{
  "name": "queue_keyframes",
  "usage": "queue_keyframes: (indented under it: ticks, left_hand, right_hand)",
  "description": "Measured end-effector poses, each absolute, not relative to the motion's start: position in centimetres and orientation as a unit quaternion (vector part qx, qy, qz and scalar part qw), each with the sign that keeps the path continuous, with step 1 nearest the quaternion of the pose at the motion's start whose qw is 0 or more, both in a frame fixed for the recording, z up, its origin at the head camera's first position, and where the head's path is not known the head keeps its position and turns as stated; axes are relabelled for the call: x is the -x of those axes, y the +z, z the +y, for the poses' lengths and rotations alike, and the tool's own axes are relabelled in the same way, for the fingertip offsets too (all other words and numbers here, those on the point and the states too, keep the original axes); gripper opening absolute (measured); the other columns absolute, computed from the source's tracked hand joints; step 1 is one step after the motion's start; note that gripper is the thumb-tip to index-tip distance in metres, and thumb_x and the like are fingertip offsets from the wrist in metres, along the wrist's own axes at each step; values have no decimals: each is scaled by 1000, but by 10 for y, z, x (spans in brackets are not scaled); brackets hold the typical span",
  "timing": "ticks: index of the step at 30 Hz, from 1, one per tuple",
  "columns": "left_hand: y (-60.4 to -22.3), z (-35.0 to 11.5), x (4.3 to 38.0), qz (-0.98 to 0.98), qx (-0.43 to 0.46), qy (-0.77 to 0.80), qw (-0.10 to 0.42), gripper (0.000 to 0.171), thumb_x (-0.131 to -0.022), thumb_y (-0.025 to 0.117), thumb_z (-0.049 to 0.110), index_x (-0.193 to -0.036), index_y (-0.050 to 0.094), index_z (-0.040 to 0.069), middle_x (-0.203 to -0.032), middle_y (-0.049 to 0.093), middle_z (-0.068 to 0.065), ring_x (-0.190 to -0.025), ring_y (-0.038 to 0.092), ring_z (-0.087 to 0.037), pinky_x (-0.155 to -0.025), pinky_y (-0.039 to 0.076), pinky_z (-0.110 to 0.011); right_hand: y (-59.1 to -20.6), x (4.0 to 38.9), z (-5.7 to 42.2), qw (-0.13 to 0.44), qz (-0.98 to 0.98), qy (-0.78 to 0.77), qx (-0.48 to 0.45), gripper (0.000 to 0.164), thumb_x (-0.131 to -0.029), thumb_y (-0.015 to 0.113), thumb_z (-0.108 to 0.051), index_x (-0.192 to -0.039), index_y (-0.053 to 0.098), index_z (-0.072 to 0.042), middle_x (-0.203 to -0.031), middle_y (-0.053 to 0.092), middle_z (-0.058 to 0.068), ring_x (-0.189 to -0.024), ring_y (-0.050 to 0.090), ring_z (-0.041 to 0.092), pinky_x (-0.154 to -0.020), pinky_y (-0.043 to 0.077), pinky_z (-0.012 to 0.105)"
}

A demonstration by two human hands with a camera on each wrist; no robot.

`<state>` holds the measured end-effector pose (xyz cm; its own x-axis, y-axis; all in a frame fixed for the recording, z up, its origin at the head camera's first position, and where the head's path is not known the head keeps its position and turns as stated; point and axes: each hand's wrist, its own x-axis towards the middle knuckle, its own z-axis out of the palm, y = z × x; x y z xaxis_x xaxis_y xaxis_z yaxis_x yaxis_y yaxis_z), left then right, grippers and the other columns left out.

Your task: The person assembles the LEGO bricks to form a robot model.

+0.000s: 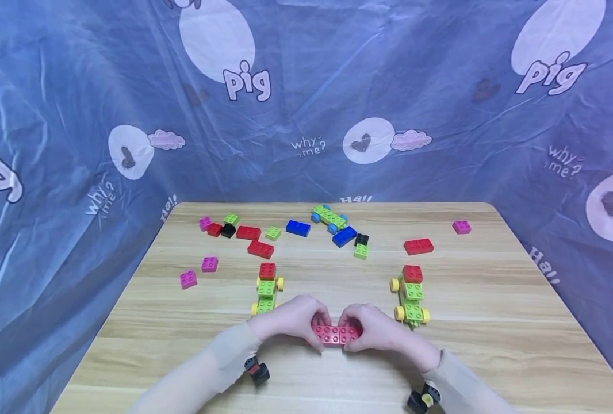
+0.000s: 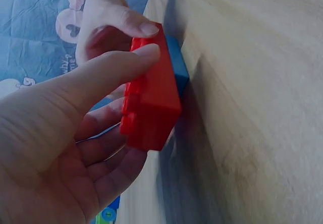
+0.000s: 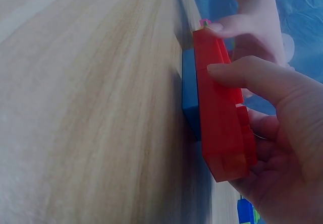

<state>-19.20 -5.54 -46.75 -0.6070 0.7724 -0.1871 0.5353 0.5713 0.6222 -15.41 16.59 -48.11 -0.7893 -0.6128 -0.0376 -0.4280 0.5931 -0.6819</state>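
Note:
Near the front of the table, two red bricks sit end to end on top of a blue brick, whose studs are covered. My left hand grips the left red brick, thumb on the near side and fingers on the far side. In the same way, my right hand pinches the right red brick. From the right wrist view, a thin seam shows between the two red bricks, and the blue brick lies under them. The fingers partly hide the outer ends in the head view.
Green cars with yellow wheels stand beyond each hand, one left and one right. Farther back lie a green car base with blue wheels, blue bricks, red bricks and several small pink, green and black bricks.

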Motion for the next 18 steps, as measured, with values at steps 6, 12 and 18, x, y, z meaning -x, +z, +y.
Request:
queue_keyframes:
  ticks: [6, 12, 18]
  left_hand:
    - [-467, -66, 191, 861, -359, 273, 235, 43, -57, 92, 19, -95, 71, 14, -81, 66, 13, -70, 56, 3, -70, 48, -14]
    - [-466, -76, 191, 859, -357, 285, 231, 44, -56, 91, 17, -95, 71, 12, -79, 64, 13, -70, 56, 0, -68, 48, -14]
    - [-467, -81, 192, 851, -368, 297, 227, 40, -56, 90, 11, -91, 71, 10, -75, 62, 10, -69, 56, -2, -66, 48, -15]
  right_hand:
    - [-482, 154, 166, 132, 884, -338, 295, 35, -65, 84, -25, -94, 66, -17, -85, 59, -13, -77, 51, 1, -71, 45, 21]
    - [-484, 155, 166, 130, 885, -337, 295, 35, -65, 84, -26, -94, 66, -17, -85, 58, -13, -78, 51, 1, -72, 45, 21]
    - [-485, 155, 167, 128, 885, -335, 299, 35, -65, 84, -26, -94, 66, -17, -85, 58, -14, -78, 50, 1, -72, 46, 21]
